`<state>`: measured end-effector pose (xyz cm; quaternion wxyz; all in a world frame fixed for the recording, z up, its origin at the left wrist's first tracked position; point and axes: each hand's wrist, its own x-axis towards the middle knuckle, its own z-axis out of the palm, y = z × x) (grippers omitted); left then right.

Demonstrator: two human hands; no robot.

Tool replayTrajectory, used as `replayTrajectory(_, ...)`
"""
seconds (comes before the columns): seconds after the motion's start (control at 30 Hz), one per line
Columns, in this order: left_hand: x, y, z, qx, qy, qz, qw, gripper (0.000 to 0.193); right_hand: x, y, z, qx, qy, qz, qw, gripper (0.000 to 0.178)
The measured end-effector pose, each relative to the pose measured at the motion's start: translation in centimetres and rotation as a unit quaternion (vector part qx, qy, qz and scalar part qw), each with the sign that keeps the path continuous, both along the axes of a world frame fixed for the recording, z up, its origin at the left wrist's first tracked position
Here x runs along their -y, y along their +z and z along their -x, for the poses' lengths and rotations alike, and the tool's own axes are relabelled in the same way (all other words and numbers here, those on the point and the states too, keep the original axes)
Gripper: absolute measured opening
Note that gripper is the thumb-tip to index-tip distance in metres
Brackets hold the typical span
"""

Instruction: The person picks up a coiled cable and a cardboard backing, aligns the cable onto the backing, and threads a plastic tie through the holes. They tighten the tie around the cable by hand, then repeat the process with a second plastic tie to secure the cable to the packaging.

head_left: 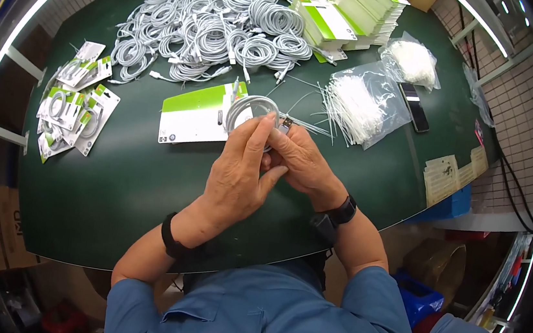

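A grey coiled USB cable (251,103) is held up in front of me, with a dark-and-silver plug showing at its right side. My left hand (239,167) is closed on the coil, its fingers pinching the near part. My right hand (303,160) meets it there, closed on the cable beside the plug. Some fingertips overlap and are hidden. Just behind the coil lies a green-and-white packaging card (187,119), partly covered by it. White cable ties (354,107) spill from a clear bag to the right, a few loose ones reaching close to my right hand.
A large heap of coiled grey cables (206,27) covers the back of the green table (113,202). Carded cables (67,113) are piled at left. Stacked cards (367,14) stand at back right, near another bag of ties (412,61) and a phone (414,107). Paper sheets (440,178) lie along the right edge.
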<state>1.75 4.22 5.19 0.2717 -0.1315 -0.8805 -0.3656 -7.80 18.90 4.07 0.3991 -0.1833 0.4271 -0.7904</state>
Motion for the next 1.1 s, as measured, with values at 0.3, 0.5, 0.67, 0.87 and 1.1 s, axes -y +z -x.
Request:
replayTrajectory(0.3, 2.3, -0.9, 0.8, 0.017, -0.052, 0.022, 0.998, 0.085, 0.3, 0.3, 0.1, -0.160, -0.126, -0.118, 0.972, 0.035)
replayTrajectory(0.5, 2.5, -0.9, 1.0, -0.023, -0.039, 0.097, 0.994, 0.073, 0.2, 0.4, -0.3, -0.288, -0.215, -0.118, 0.926, 0.045)
replayTrajectory(0.67, 2.3, -1.2, 1.4, -0.036, -0.060, 0.033, 0.997, 0.060, -1.1, 1.4, 0.3, -0.231, -0.144, -0.166, 0.948, 0.050)
replayTrajectory(0.87, 3.2, -1.0, 2.1, -0.120, -0.097, 0.002, 0.988, 0.035, -1.2, 0.7, 1.4, 0.003, -0.043, -0.046, 0.998, 0.062)
replayTrajectory(1.1, 4.6, 0.2, 1.4, -0.112, -0.095, -0.003, 0.989, 0.029, -1.2, 3.0, 0.0, -0.335, -0.126, -0.146, 0.922, 0.058)
